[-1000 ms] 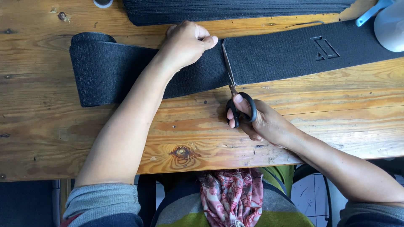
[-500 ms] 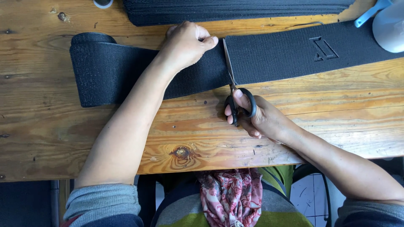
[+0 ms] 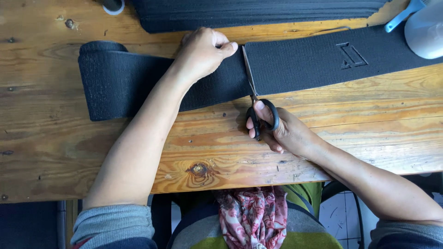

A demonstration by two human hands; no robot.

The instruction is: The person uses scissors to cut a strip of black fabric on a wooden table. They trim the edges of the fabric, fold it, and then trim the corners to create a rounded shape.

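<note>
Black woven elastic band [image 3: 304, 64], wide and long, lies across the knotty wooden table [image 3: 92, 152]. The left hand [image 3: 203, 50] presses flat on it just left of the black-handled scissors [image 3: 258, 99]. The right hand [image 3: 281, 131] grips the scissors' loops below the band, the blades lying across the band's width.

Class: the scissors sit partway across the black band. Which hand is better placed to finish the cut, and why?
Probably the right hand: its fingers are in the scissors, blades across the black band. The left hand presses the band flat.
</note>
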